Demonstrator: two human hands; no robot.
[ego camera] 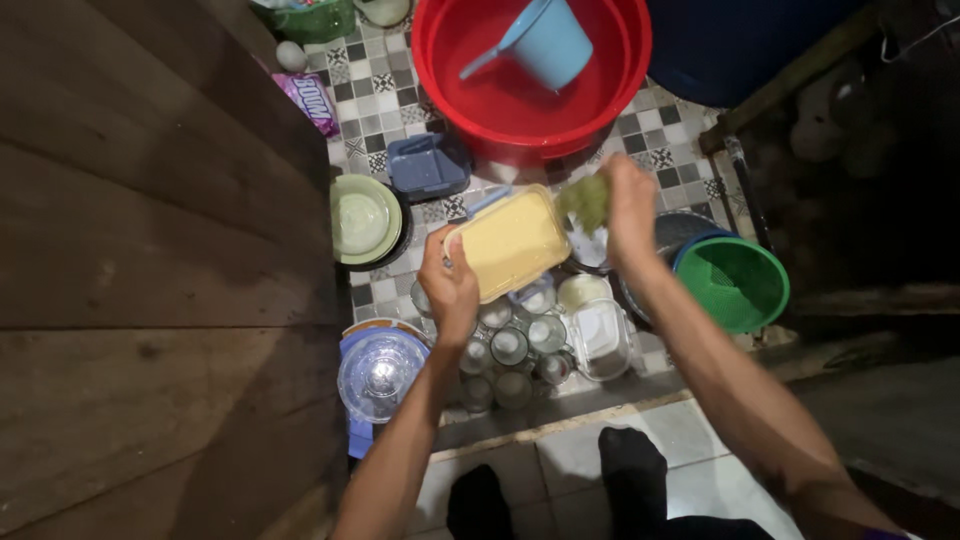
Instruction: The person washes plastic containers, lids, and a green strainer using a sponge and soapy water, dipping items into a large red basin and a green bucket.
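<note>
Our left hand (449, 283) grips the yellow container (510, 243) above the glasses (510, 347); our right hand (628, 203) clutches a green sponge (585, 201). A soapy slip could drop it, cracking glass.

A dim washing corner with a patterned tile floor (385, 75), seen from above.
Dark wooden planks (150, 250) filled the left side, while small grey, white and black patterned tiles covered the floor beyond. Larger pale tiles (690, 440) lay nearer, past a raised edge. The right side fell into deep shadow; light reached only the middle.
</note>
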